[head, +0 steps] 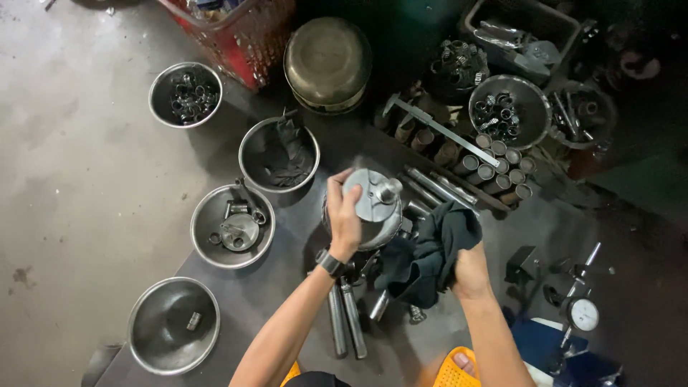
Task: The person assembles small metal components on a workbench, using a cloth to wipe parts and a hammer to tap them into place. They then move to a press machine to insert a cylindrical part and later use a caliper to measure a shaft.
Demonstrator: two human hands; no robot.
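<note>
Head view — left hand (pixel 345 215) grips metal housing (pixel 373 204) | right hand (pixel 469 269) clutches dark rag (pixel 430 251)

Bare forearms, no sleeves visible. Left wrist: black wristwatch (pixel 331 263) on dark strap. Feet: orange perforated slip-on sandals (pixel 456 369), toes showing at right one

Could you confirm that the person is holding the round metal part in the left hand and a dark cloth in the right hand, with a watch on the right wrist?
Not quite: the head view shows the watch on the left wrist, not the right. The rest holds: the left hand grips the round metal part and the right hand holds the dark cloth.
</note>
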